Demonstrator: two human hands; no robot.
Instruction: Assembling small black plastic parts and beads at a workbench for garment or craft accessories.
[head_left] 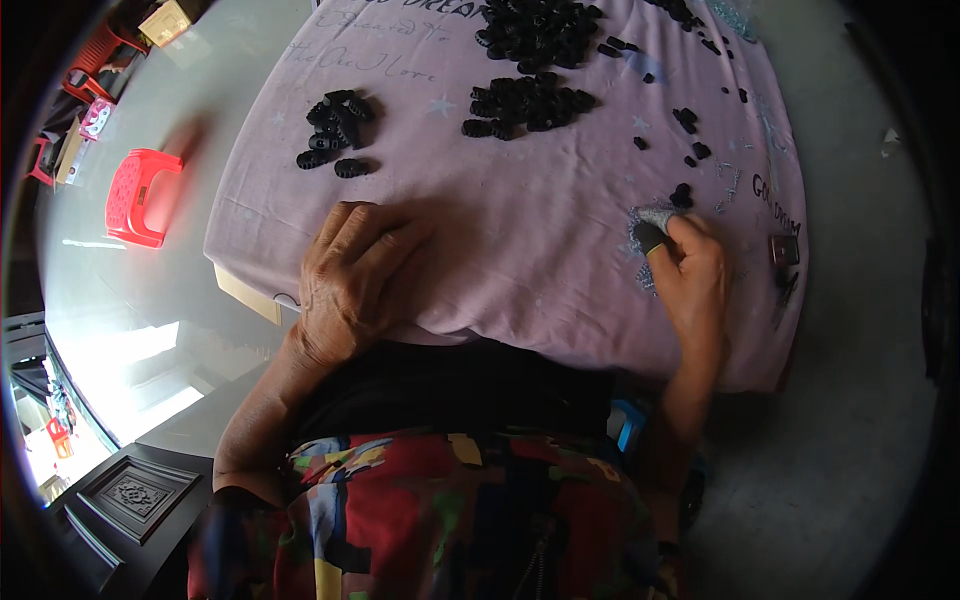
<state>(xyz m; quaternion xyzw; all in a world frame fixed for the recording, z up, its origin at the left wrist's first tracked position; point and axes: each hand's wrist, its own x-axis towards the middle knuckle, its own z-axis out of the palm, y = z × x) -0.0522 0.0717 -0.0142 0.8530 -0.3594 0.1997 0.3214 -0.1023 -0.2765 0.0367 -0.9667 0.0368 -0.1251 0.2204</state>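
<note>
Your left hand (350, 280) lies flat and empty, fingers spread loosely, on the pale pink printed cloth (520, 250) that covers the desk, close to its near edge. Your right hand (695, 275) is closed in a pinch at the right side of the cloth: the tip of one finger wears a dark rubber finger cot (650, 237), and it presses against a small silvery-grey piece (657, 216), which may be a bit of mesh or glittery fabric; the view is too small to tell which.

Just beyond that pinch sit a few loose small black ribbed plastic parts (682, 196). More of the same parts lie in heaps farther up the cloth: a small cluster (335, 130) beyond your left hand, a middle pile (527, 103), and a big pile (540, 28) near the far edge. A small dark square object (783, 249) rests at the cloth's right border, and a red plastic stool (140, 195) stands on the floor to your left.

You seem to be in the handling step, working one small piece at the right edge while the left hand steadies the cloth. The next move likely calls for a fine fingertip grip on one of the nearest black parts, without scattering its neighbours.
</note>
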